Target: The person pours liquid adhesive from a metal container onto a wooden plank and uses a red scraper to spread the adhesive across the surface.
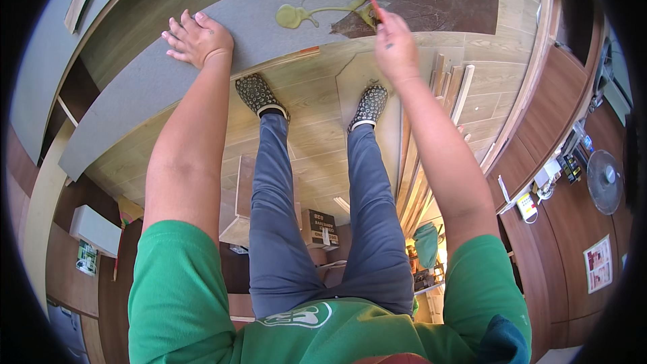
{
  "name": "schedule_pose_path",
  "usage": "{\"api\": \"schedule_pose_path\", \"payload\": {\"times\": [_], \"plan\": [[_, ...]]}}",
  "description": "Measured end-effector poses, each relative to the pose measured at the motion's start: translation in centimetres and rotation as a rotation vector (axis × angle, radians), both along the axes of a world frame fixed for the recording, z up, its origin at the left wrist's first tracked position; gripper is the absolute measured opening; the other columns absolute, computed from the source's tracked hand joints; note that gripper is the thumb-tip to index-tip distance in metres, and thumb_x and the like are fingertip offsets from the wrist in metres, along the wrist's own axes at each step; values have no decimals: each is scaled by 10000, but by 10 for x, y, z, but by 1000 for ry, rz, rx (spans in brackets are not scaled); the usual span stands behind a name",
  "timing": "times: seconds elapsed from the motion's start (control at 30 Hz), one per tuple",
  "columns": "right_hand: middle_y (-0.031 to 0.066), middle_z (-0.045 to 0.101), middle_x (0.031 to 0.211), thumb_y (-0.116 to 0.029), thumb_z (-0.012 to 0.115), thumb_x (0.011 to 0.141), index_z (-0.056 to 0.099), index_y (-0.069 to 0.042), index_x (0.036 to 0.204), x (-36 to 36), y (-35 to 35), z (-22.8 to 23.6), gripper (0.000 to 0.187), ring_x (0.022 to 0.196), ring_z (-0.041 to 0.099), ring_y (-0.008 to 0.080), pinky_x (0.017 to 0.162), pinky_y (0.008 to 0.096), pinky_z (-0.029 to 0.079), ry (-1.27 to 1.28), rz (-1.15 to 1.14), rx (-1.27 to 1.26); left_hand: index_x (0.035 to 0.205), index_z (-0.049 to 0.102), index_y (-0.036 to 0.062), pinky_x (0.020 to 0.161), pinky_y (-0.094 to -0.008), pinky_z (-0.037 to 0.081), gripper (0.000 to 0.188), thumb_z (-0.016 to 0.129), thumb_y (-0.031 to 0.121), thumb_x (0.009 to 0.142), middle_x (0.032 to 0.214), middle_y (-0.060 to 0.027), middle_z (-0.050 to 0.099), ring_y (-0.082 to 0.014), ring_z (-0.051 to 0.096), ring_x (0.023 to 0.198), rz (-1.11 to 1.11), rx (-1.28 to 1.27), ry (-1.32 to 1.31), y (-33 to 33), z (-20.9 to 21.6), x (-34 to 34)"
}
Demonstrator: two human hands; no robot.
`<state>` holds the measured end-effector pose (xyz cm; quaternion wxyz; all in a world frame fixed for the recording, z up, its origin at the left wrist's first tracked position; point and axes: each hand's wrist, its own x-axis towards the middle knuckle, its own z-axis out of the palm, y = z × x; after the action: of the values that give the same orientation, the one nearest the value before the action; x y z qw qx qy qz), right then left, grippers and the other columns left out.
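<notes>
A long, thin grey board (263,48) lies crosswise in front of me. On its left half rests my left hand (200,39), palm down with the fingers spread. A yellowish-green puddle of what looks like glue (291,16) sits mid-board, with a thin trail running right. My right hand (395,47) is closed around a thin red spreader (375,8), tilted with its lower end hidden or in the smeared glue. The board's right part is a dark brown, patchy area (438,1) that looks wet. Most of the spreader's grip is hidden by my fingers.
My feet in patterned clogs (369,105) stand on the wood-look floor (317,94). Wooden strips (462,94) lie by my right foot. Behind my legs stands a cardboard box (319,228). Brown panels (552,104) on the right hold a clear round lid (604,183) and small items.
</notes>
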<state>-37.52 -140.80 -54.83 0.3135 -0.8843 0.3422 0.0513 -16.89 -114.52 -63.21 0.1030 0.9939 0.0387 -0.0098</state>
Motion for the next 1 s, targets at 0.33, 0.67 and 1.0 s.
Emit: {"api": "schedule_pose_path", "payload": {"times": [0.33,0.67,1.0], "plan": [[176,659,1186,-156,502,979,641,-46,1224,-3,-38,12,303,1082,634,361,945,402,503,-60,-136,25,1421,496,165,1214,-573,18,504,343,418,1012,1595,-110,311,-345,113,1524,4,-2,-14,2,-3,1],[177,625,1190,-119,487,957,594,-33,1254,0,29,7,328,1071,615,372,931,428,505,-9,-57,8,1401,507,144,1214,-581,8,493,344,400,1014,1587,-141,311,-356,119,1520,1,-22,-18,0,1,0],[177,655,1116,-97,508,969,629,-7,1183,24,68,26,263,1015,641,358,918,404,509,-124,-176,198,1424,489,149,1216,-580,20,495,349,393,1017,1588,-129,304,-349,115,1520,18,-4,14,1,2,1]]}}
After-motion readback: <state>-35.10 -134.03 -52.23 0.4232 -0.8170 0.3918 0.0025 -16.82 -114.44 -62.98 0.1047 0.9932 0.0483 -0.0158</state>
